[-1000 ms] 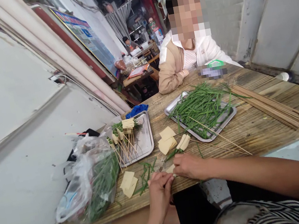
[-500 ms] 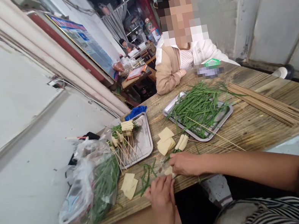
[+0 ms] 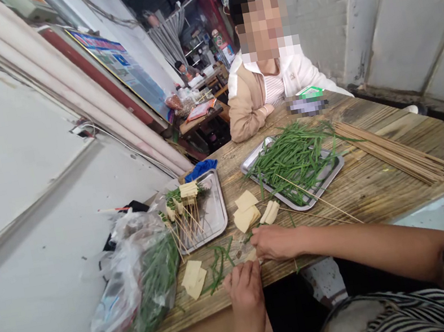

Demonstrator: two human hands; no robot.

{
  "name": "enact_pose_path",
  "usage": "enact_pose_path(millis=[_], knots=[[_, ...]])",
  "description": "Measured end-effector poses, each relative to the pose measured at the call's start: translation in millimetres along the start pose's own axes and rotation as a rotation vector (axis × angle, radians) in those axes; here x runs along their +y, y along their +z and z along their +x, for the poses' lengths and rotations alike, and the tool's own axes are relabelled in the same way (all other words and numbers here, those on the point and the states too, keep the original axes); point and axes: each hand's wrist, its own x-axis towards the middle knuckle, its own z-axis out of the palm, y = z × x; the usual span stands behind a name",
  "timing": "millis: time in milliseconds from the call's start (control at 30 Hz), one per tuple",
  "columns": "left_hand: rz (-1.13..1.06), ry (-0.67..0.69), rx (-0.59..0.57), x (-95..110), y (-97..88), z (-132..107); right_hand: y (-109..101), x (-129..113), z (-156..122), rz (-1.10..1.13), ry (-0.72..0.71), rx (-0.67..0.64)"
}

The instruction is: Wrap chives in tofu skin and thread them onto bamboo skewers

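At the table's near edge, my left hand [image 3: 244,286] has its fingers curled over a pale yellow tofu sheet [image 3: 252,255], mostly hidden beneath the fingers. My right hand [image 3: 276,242] pinches the same sheet from the right, close against the left fingertips. Just beyond the right hand lie finished-looking pale rolls [image 3: 270,212], side by side. Square tofu sheets [image 3: 246,214] are stacked behind the hands, and more sheets [image 3: 193,280] lie to the left. Between them and my hands are loose cut green chives [image 3: 218,264].
A metal tray [image 3: 215,213] at left carries skewered rolls [image 3: 187,190]. Another tray [image 3: 250,158] holds long chives [image 3: 293,156]. Bamboo skewers [image 3: 395,150] lie at right. A plastic bag of greens [image 3: 155,275] sits at the left edge. Across the table [image 3: 383,200] sits a person [image 3: 248,98].
My left hand has shifted slightly right and closer to my right hand. Less of the tofu sheet shows between them. The view has tilted slightly.
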Motion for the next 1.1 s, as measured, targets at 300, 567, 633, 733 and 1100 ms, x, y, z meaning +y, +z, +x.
enact_pose_path(millis=[300,567,633,733,1100], knots=[[-0.103,-0.077,-0.096,-10,-4.9,19,9,-15,-24,-0.142,0.02,0.188],[-0.044,-0.167,-0.075,-1,-7.9,18,-3,-10,-10,-0.055,0.119,0.044],[-0.03,-0.173,-0.053,-2,-4.2,16,-5,-9,-6,-0.046,0.136,0.002],[-0.053,-0.155,-0.102,-5,0.2,18,-2,-7,-6,-0.065,0.148,0.008],[-0.057,-0.195,-0.08,-2,-4.2,27,11,-12,-14,-0.177,0.011,0.163]])
